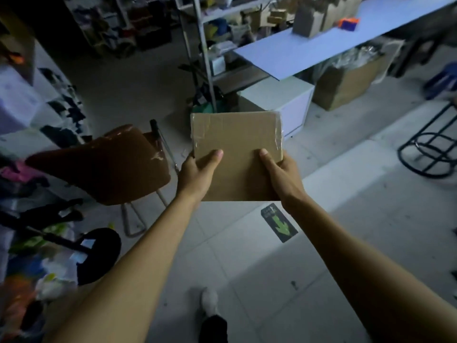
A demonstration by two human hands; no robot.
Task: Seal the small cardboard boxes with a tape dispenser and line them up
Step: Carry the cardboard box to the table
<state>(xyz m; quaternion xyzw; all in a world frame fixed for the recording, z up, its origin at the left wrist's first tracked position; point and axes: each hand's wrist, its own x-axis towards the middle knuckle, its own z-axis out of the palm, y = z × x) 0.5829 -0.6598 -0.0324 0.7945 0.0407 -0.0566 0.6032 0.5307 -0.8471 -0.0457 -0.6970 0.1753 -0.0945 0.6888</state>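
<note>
A small flat cardboard box (237,142) hangs in the air in front of me over the floor, clear tape shining along its far corners and edges. My left hand (197,173) grips its near left side, thumb on top. On the near right side my right hand (282,174) holds it the same way. Far off at the upper right, a white table (309,52) carries several cardboard boxes (306,21) standing in a row and an orange and blue tape dispenser (348,23).
A brown chair (111,164) stands close on my left. A metal shelf rack (205,58) and a white cabinet (289,105) are ahead, a large carton (346,87) under the table, a black stool frame (430,147) at right. Clutter fills the left side.
</note>
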